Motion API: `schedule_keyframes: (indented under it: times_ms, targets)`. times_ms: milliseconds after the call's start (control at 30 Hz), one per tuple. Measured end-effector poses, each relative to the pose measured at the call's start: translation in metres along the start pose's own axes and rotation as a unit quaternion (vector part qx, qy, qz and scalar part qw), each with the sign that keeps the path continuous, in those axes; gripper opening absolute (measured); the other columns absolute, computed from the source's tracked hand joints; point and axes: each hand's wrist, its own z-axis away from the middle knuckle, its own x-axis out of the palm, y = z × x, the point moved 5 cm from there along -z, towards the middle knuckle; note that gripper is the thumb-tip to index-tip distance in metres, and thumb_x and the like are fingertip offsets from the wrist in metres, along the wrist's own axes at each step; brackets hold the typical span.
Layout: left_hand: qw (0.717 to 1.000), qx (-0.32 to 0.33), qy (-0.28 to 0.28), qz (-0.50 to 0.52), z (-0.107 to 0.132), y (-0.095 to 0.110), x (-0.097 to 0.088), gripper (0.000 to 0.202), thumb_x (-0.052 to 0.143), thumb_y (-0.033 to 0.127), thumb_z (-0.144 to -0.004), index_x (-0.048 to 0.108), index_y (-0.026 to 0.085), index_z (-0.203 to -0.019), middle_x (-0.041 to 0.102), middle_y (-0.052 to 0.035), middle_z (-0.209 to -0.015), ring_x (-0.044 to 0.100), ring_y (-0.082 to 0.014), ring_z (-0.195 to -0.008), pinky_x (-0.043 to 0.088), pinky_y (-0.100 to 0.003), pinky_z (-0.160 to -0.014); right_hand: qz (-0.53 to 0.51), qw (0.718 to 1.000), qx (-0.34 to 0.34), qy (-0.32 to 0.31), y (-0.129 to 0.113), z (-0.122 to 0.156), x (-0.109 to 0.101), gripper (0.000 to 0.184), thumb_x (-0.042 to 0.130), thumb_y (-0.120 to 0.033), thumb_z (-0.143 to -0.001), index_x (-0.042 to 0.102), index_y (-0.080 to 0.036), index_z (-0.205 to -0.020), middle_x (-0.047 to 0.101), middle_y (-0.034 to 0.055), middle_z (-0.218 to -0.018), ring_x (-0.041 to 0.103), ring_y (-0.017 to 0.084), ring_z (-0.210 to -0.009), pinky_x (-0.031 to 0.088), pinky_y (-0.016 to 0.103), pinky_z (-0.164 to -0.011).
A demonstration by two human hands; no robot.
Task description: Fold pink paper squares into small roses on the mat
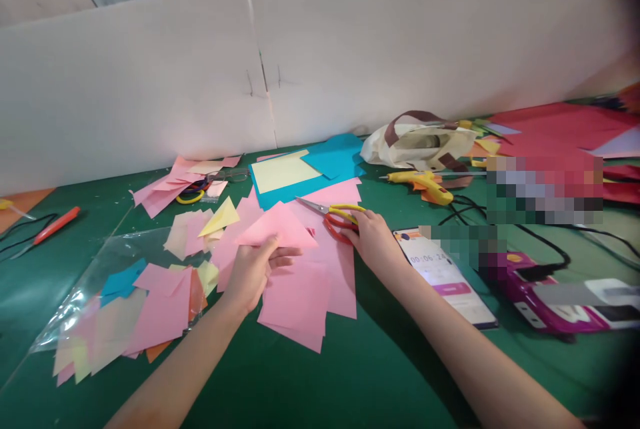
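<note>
My left hand pinches a folded triangle of pink paper between thumb and fingers, holding it above a spread of pink sheets. To its right, my right hand is closed on the handles of a pair of scissors, one loop yellow and the other red-orange. The scissor blades point left, beyond the triangle's upper right edge; whether they touch it I cannot tell. Blue sheets with a pale yellow sheet on top lie just behind.
A clear plastic bag and colored paper pieces lie at left, near an orange cutter. At right are a phone, a yellow glue gun, a cloth bag and cables. A white partition stands behind.
</note>
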Motion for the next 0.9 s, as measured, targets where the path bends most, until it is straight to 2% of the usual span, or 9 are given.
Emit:
schedule_keyframes:
  times_ms: [100, 267, 367, 433, 533, 667, 767, 833, 900]
  targets:
    - [0.998, 0.047, -0.027, 0.032, 0.006, 0.005, 0.004, 0.019, 0.077, 0.019, -0.058, 0.065, 0.010, -0.068, 0.068, -0.0024, -0.060, 0.065, -0.0113, -0.061, 0.053, -0.020, -0.060, 0.037, 0.997, 0.025, -0.059, 0.007, -0.003, 0.005, 0.009, 0.060, -0.022, -0.075, 0.066, -0.016, -0.079, 0.063, 0.0104, -0.077, 0.059, 0.024, -0.072, 0.044, 0.034, -0.064]
    - [0.998, 0.058, -0.019, 0.020, -0.001, -0.001, 0.009, 0.022, 0.078, 0.024, -0.059, 0.063, 0.011, -0.067, 0.060, 0.0028, -0.055, 0.057, -0.0062, -0.051, 0.046, -0.014, -0.048, 0.052, 0.993, 0.072, -0.077, 0.003, -0.004, -0.005, 0.020, 0.060, -0.033, -0.072, 0.057, -0.017, -0.060, 0.059, 0.0058, -0.061, 0.054, 0.018, -0.055, 0.033, 0.028, -0.049]
    - [0.998, 0.048, -0.020, 0.022, 0.000, -0.004, 0.012, 0.025, 0.075, 0.030, -0.064, 0.057, 0.013, -0.065, 0.057, 0.0025, -0.053, 0.063, -0.0122, -0.055, 0.047, -0.018, -0.047, -0.044, 0.990, 0.126, -0.044, -0.005, 0.004, -0.022, 0.017, 0.061, -0.034, -0.070, 0.057, -0.018, -0.072, 0.062, 0.0051, -0.067, 0.057, 0.019, -0.061, 0.037, 0.028, -0.053]
    - [0.998, 0.061, -0.024, -0.003, 0.007, -0.001, 0.012, 0.027, 0.071, 0.035, -0.070, 0.055, 0.014, -0.067, 0.058, 0.0011, -0.052, 0.064, -0.0144, -0.054, 0.050, -0.022, -0.051, -0.181, 0.970, 0.157, -0.039, -0.015, 0.018, -0.031, 0.024, 0.064, -0.032, -0.067, 0.055, -0.018, -0.085, 0.064, 0.0043, -0.074, 0.059, 0.018, -0.065, 0.042, 0.028, -0.057]
    - [0.991, 0.116, 0.000, -0.071, 0.028, 0.009, 0.007, 0.026, 0.068, 0.037, -0.073, 0.057, 0.014, -0.080, 0.061, 0.0006, -0.055, 0.062, -0.0147, -0.051, 0.050, -0.024, -0.050, -0.371, 0.913, 0.151, -0.072, -0.037, 0.048, -0.042, 0.027, 0.062, -0.033, -0.069, 0.050, -0.020, -0.089, 0.058, -0.0009, -0.069, 0.055, 0.014, -0.059, 0.042, 0.025, -0.052]
    - [0.963, 0.191, 0.090, -0.169, 0.054, 0.017, 0.002, 0.023, 0.070, 0.034, -0.072, 0.061, 0.015, -0.081, 0.059, 0.0016, -0.057, 0.062, -0.0141, -0.059, 0.050, -0.022, -0.058, -0.444, 0.874, 0.175, -0.087, -0.055, 0.090, -0.046, 0.026, 0.068, -0.033, -0.068, 0.046, -0.020, -0.074, 0.045, -0.0056, -0.061, 0.042, 0.008, -0.050, 0.037, 0.020, -0.045]
    - [0.964, 0.200, 0.100, -0.147, 0.058, 0.015, 0.008, 0.026, 0.070, 0.035, -0.071, 0.063, 0.015, -0.085, 0.067, -0.0046, -0.073, 0.065, -0.0175, -0.072, 0.053, -0.027, -0.067, -0.491, 0.839, 0.206, -0.114, -0.061, 0.107, -0.035, 0.034, 0.073, -0.035, -0.066, 0.044, -0.021, -0.076, 0.042, -0.0078, -0.058, 0.035, 0.006, -0.046, 0.030, 0.018, -0.040]
    - [0.965, 0.228, 0.091, -0.096, 0.058, 0.016, 0.015, 0.049, 0.073, 0.031, -0.069, 0.056, 0.018, -0.113, 0.069, -0.0073, -0.091, 0.066, -0.0188, -0.081, 0.054, -0.028, -0.070, -0.515, 0.818, 0.217, -0.137, -0.064, 0.112, -0.026, 0.037, 0.072, -0.041, -0.066, 0.043, -0.021, -0.075, 0.038, -0.0089, -0.056, 0.032, 0.005, -0.043, 0.028, 0.018, -0.038]
    - [0.960, 0.255, 0.099, -0.051, 0.058, 0.017, 0.019, 0.083, 0.075, 0.028, -0.067, 0.033, 0.027, -0.138, 0.067, -0.0080, -0.104, 0.066, -0.0175, -0.080, 0.055, -0.029, -0.069, -0.529, 0.806, 0.226, -0.143, -0.066, 0.115, -0.020, 0.041, 0.073, -0.045, -0.065, 0.041, -0.021, -0.073, 0.037, -0.0088, -0.056, 0.032, 0.005, -0.043, 0.029, 0.018, -0.038]
